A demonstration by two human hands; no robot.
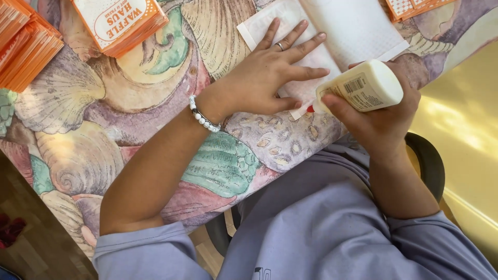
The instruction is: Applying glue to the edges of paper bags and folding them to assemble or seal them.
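My left hand (270,72) lies flat, fingers spread, pressing down a white paper bag (342,31) on the seashell-patterned tablecloth (104,114). A ring sits on one finger and a white bead bracelet (204,118) on the wrist. My right hand (384,114) grips a cream-white glue bottle (363,87), tipped so its red nozzle (309,108) points at the bag's near edge, beside my left thumb.
Stacks of orange-and-white printed paper bags lie at the far left (23,44), the top middle (122,23) and the top right corner (415,8). The table edge runs diagonally near my lap. A dark chair (428,161) and wooden floor (31,243) show below.
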